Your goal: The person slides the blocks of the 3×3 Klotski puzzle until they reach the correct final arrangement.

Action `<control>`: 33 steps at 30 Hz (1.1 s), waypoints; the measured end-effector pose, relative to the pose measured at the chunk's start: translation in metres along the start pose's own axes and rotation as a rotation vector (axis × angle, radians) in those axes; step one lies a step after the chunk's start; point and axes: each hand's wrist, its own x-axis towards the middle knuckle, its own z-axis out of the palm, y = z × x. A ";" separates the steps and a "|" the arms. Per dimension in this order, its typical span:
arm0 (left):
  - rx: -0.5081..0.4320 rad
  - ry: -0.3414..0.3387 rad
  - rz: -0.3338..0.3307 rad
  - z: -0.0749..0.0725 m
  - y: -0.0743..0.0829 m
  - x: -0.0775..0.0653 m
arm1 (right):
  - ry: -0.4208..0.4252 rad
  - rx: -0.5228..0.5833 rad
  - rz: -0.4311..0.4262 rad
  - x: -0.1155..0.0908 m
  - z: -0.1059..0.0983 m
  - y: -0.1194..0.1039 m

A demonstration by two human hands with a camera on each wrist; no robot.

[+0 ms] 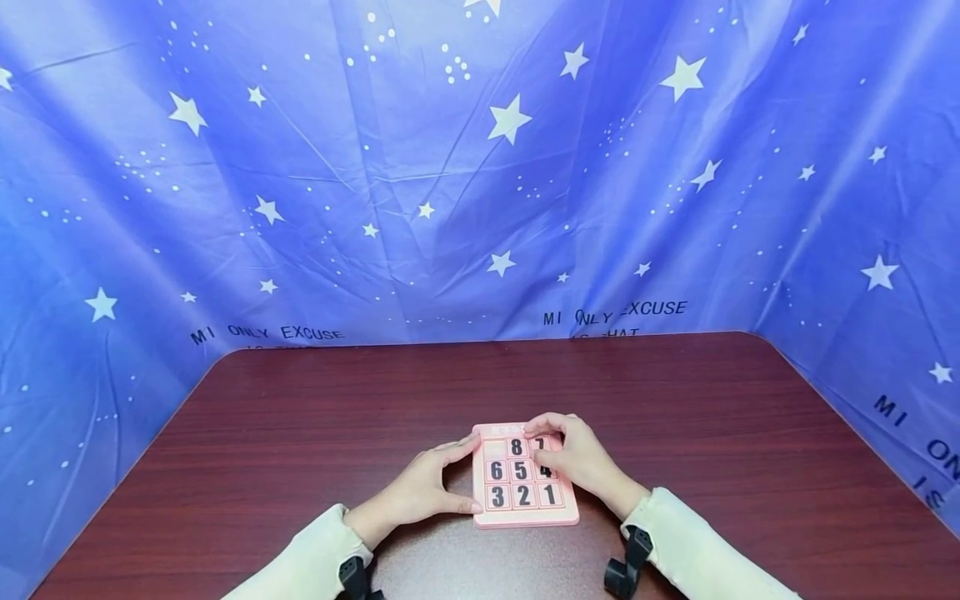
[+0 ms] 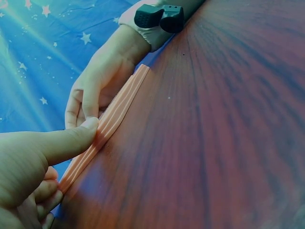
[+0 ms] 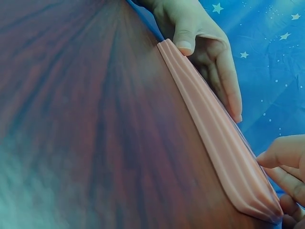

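A pink number slide puzzle point(image 1: 525, 518) lies flat on the table, its digit tiles in rows and an open slot at its top left. Along its left side, my left hand point(image 1: 423, 487) grips the frame, thumb at the lower corner and fingers at the upper one. My right hand point(image 1: 585, 458) reaches over the upper right part. Its thumb touches the tiles around the 7 and 4, partly covering them, while the fingertips meet the top edge. The puzzle's ridged side point(image 3: 219, 143) shows in the right wrist view, with bent right fingers point(image 3: 288, 167) at its far end.
The dark red wooden table point(image 1: 300, 417) has rounded far corners. Behind it and at both sides hangs a blue curtain point(image 1: 420, 167) with white stars and printed words. A black camera mount point(image 1: 633, 562) is strapped at the right wrist, another point(image 1: 356, 575) at the left.
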 end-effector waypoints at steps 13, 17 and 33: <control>-0.001 -0.005 0.006 0.000 -0.001 0.000 | 0.061 -0.066 0.046 -0.002 0.004 -0.007; 0.012 -0.004 0.013 0.000 0.000 -0.001 | 0.089 -0.083 0.050 -0.003 0.005 -0.010; 0.000 -0.009 0.008 -0.001 0.002 -0.001 | 0.117 -0.087 0.064 -0.001 0.010 -0.012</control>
